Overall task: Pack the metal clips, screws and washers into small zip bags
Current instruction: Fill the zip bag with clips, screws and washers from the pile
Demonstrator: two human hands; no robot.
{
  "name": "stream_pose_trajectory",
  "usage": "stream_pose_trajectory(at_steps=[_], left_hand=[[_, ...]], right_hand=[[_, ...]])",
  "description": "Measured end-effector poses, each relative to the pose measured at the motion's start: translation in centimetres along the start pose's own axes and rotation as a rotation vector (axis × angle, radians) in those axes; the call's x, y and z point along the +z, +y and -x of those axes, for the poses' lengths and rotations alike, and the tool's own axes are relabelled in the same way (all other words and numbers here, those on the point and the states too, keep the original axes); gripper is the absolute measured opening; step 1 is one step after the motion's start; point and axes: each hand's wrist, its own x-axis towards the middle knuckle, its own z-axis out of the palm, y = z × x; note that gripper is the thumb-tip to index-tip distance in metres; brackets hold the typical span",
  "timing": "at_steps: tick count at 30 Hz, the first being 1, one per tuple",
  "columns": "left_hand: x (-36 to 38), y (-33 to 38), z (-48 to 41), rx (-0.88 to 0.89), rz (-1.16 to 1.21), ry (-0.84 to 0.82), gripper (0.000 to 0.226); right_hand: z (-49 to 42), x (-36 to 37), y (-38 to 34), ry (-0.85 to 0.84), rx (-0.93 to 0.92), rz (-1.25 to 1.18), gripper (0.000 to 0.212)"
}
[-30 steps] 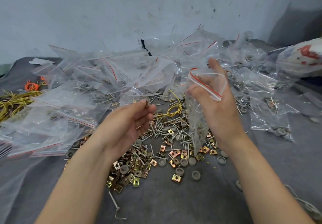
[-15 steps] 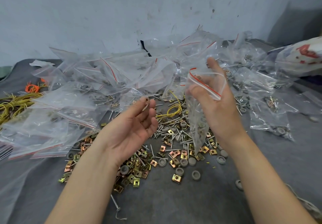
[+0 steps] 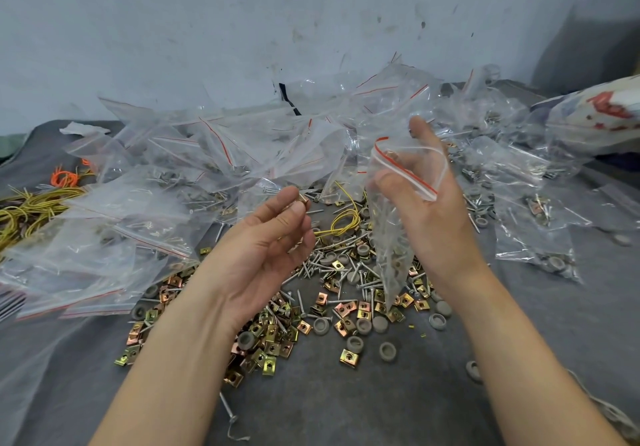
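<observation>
My right hand (image 3: 433,210) holds a small clear zip bag (image 3: 393,237) with a red strip, mouth spread wide over its fingers, the bag hanging down above the pile. My left hand (image 3: 266,248), palm up, pinches a brass-coloured metal clip (image 3: 302,198) between thumb and fingertips, a short way left of the bag's mouth. Below both hands lies a loose heap of metal clips (image 3: 273,338), screws (image 3: 332,269) and grey washers (image 3: 386,350) on the grey cloth.
Many filled zip bags (image 3: 145,203) are heaped from left to right behind the hands, against a pale wall. Yellow wire coils (image 3: 24,210) and orange bands (image 3: 65,178) lie at far left. A printed bag (image 3: 602,116) sits at far right.
My left hand has risen from the pile and moved right toward the bag's mouth, with a clip now pinched at its fingertips. The right hand and bag have barely moved.
</observation>
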Motion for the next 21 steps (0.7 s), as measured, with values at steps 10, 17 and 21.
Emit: stream_pose_trajectory(at_steps=[10,17,21], left_hand=[[2.3,1.4,1.1,0.292,-0.321,0.051,0.023],[6.6,3.6,3.5,0.883,-1.075,0.042,0.022],[7.5,3.7,3.9,0.965,-1.325,0.032,0.022]], right_hand=[[0.3,0.8,-0.2,-0.057,-0.039,0.047,0.067],[1.2,1.7,-0.2,-0.180,-0.108,0.235,0.081],[1.6,1.8,-0.4,-0.145,-0.115,0.176,0.084]])
